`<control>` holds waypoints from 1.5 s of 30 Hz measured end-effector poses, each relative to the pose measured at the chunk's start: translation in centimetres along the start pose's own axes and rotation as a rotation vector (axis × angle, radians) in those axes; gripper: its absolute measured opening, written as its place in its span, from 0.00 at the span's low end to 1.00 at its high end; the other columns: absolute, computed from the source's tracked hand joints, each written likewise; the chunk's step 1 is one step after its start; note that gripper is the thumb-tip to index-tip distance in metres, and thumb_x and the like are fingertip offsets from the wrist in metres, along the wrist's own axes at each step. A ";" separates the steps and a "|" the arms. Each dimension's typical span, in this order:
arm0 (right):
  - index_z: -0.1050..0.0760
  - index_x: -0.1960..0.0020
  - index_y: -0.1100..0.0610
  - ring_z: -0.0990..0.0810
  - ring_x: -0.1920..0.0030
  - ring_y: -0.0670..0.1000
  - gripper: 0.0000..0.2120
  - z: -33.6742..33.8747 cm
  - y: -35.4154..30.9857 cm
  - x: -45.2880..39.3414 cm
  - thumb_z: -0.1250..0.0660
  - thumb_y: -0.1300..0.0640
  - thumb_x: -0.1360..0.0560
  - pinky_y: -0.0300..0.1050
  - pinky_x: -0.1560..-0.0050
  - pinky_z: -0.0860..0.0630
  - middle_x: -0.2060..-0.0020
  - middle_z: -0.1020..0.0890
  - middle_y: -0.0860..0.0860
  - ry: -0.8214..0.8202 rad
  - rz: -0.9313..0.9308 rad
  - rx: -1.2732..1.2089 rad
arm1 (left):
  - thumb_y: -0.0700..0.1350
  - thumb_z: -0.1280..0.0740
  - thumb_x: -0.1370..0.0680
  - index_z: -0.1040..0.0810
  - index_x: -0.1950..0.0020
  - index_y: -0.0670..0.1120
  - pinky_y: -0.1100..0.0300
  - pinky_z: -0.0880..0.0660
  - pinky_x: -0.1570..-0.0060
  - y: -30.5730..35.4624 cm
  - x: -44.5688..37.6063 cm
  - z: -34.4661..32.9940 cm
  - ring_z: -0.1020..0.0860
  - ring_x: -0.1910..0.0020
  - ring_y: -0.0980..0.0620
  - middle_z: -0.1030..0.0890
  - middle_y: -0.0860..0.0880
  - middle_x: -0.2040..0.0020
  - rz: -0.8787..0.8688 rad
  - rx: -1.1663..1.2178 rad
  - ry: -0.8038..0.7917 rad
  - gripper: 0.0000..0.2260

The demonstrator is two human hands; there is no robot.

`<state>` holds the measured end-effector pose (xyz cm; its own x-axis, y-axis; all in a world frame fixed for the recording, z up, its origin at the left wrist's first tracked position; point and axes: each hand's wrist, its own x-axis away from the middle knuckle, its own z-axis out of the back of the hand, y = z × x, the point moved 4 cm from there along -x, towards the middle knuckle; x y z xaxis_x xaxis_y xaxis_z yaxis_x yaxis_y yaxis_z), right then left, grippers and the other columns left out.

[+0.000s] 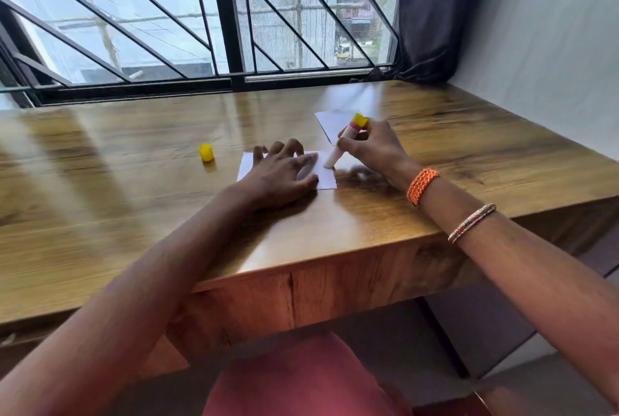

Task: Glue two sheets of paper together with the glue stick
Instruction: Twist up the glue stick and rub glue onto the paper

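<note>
A small white sheet of paper (326,177) lies flat on the wooden table (368,221). My left hand (283,176) rests on it with fingers spread, pressing it down and covering most of it. My right hand (375,146) grips the glue stick (341,144), a white tube with a yellow end pointing up. Its lower tip touches the sheet near the right edge. A second white sheet (331,122) lies farther back, partly hidden behind my right hand. The yellow cap (206,152) of the glue stick stands on the table to the left.
A barred window (201,23) runs along the table's far edge. A dark curtain (435,13) hangs at the back right beside a pale wall (552,47). The table's front edge is close to my body, with red fabric (301,382) below.
</note>
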<state>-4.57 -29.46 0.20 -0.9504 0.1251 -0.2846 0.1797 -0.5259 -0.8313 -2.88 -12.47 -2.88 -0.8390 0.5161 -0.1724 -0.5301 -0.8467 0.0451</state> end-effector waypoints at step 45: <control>0.29 0.63 0.52 0.23 0.64 0.47 0.06 1.3 0.3 -1.8 0.32 0.57 0.30 0.45 0.61 0.38 0.64 0.20 0.50 -0.038 -0.286 -0.327 | 0.58 0.35 0.26 0.27 0.44 0.44 0.55 0.38 0.49 -2.8 -3.0 2.8 0.31 0.39 0.44 0.26 0.44 0.42 0.160 0.099 -0.219 0.20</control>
<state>-3.19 -30.94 1.13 -0.9813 0.1924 -0.0085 -0.0266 -0.1793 -0.9834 0.75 -11.30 0.27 -0.9138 0.4016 0.0604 -0.3892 -0.9084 0.1527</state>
